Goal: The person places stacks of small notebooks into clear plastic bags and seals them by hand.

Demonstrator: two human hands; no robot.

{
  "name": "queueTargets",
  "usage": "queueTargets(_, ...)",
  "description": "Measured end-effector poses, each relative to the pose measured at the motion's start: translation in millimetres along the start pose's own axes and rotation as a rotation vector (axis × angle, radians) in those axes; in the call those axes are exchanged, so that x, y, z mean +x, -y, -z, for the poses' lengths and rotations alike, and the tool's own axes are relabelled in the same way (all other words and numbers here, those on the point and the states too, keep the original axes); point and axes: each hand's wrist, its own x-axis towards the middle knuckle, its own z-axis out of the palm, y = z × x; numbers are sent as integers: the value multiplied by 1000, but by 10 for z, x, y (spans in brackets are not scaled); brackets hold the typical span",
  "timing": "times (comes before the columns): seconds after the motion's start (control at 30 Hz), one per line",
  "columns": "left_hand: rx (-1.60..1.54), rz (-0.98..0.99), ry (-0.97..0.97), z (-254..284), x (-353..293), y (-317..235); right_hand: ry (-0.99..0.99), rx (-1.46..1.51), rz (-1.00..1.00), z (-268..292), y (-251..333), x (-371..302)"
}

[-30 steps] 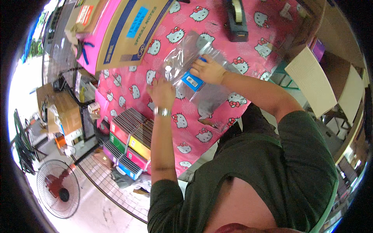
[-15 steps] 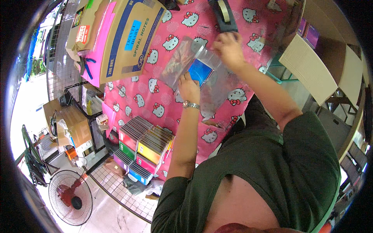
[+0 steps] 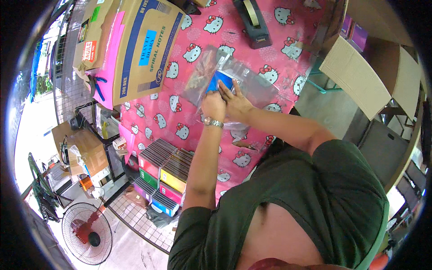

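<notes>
A small blue spiral notebook [image 3: 220, 81] lies on the pink table cover, in or under clear plastic sleeves [image 3: 258, 87]. My left hand [image 3: 213, 104], with a metal watch at the wrist, is closed at the notebook's lower left edge. Its fingertips are partly hidden. Right beside it, my right hand [image 3: 238, 105] lies across the notebook and plastic with fingers stretched out and spread. Beyond the hands sits a black tape dispenser [image 3: 258, 38], touched by neither.
A large carton [image 3: 146, 54] stands at the far left of the table. Stacks of colourful spiral notebooks [image 3: 164, 168] sit at the near left edge. An open carton [image 3: 353, 74] is on the right. A fan [image 3: 87, 233] stands on the floor at lower left.
My right hand has come from the tape dispenser down to the notebook, beside my left hand. My left hand has stayed at the notebook, its fingers now more curled.
</notes>
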Motion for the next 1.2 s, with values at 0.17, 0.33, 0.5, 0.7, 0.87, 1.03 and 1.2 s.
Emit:
queueTargets(0.17,145,61,178,46,45,-68,61,120,-53,567,-449,-55)
queueTargets(0.33,125,67,106,-123,-78,-113,-738,716,-793,637,-1919,46)
queueTargets(0.5,67,111,157,-49,-177,-262,-778,1426,-855,712,-1921,74)
queueTargets(0.7,49,132,50,-337,-351,-149,-522,2068,-743,69,-1697,-278)
queueTargets(0.87,-67,186,-70,-362,-388,-221,213,1384,-236,568,-1060,585)
queueTargets(1.03,-128,176,-167,-340,-415,-242,541,256,477,348,-838,1250)
queueTargets(1.2,-170,216,-227,-458,-518,-222,644,-20,372,413,-636,1293)
